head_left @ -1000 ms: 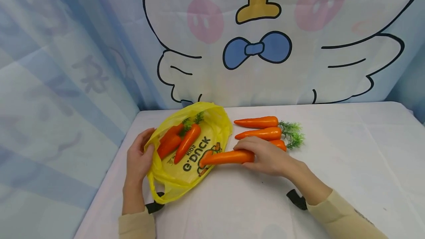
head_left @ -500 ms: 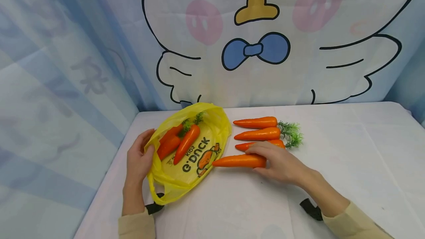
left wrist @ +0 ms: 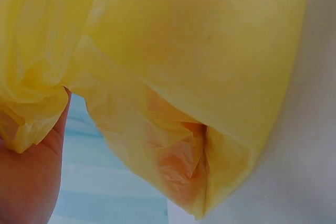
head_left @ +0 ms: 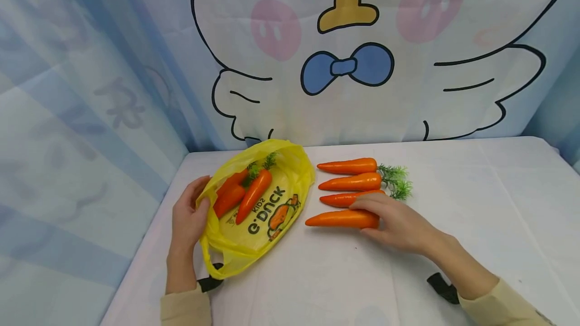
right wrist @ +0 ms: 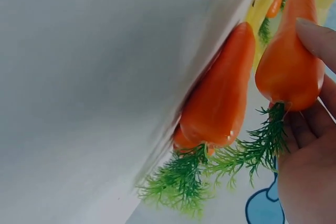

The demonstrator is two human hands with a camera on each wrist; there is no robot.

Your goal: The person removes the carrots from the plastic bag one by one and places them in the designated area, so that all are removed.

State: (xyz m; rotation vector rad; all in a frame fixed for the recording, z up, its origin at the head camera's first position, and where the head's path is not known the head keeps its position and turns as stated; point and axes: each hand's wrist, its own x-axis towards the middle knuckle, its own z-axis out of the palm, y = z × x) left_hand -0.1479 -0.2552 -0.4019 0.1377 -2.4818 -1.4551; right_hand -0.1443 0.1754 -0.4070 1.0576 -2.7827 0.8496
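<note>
A yellow plastic bag [head_left: 296, 165] lies with its mouth spread wide, and several orange carrots [head_left: 255, 195] with green tops show inside it. My left hand [head_left: 189, 218] grips the bag's left rim, thumb inside. In the left wrist view the thin yellow plastic [left wrist: 194, 40] fills most of the picture. My right hand [head_left: 403, 223] holds a carrot [head_left: 337, 219] by its thick end, its tip pointing left toward the bag. The right wrist view shows the thumb on this carrot [right wrist: 291, 72], with its green top hanging below the palm.
Beyond the held carrot, a top carrot [head_left: 346, 166], a middle carrot [head_left: 351, 182] and a partly covered carrot [head_left: 346, 199] lie in a row on the white tablecloth [head_left: 317, 286], tips left. Behind the table hangs a cartoon-printed curtain [head_left: 353, 109].
My right hand has moved right with the carrot, from over the bag's right edge to the near side of the row. The left hand has stayed on the bag rim.
</note>
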